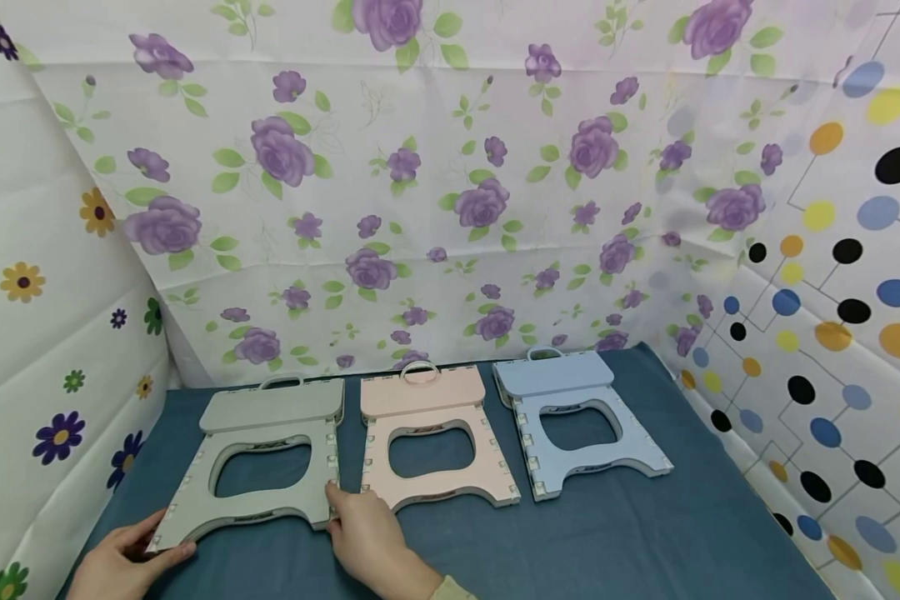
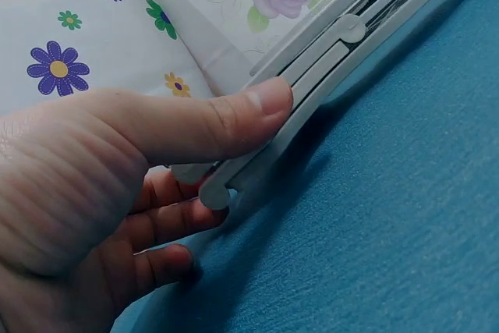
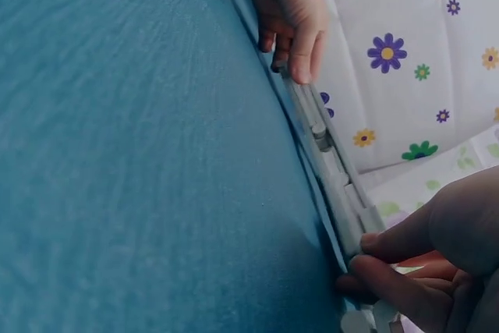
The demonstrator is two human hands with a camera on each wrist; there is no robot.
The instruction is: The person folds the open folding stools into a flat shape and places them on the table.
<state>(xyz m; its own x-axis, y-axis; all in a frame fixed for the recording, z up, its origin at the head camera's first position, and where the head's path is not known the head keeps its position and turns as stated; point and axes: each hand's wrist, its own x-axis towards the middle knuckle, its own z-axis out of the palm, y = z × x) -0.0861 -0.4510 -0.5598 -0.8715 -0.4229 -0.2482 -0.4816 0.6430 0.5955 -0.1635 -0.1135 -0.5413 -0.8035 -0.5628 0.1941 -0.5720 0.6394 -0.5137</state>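
A folded grey-green step stool (image 1: 262,500) lies at the left of the cloth, its near edge tipped a little up off the surface in the left wrist view. My left hand (image 1: 123,562) grips its near left corner, the thumb (image 2: 226,122) along the edge and the other fingers beneath. At the near right corner my right hand (image 1: 371,533) pinches the same stool (image 3: 335,185) between thumb and fingers. Beside it lies a folded pink step stool (image 1: 427,492), close to the right hand. Farther right is a folded blue step stool (image 1: 588,462).
A dark blue cloth (image 1: 607,542) covers the table. Behind it hangs a white sheet with purple roses (image 1: 480,204). Flowered fabric (image 1: 45,333) stands at the left, and dotted fabric (image 1: 832,333) at the right.
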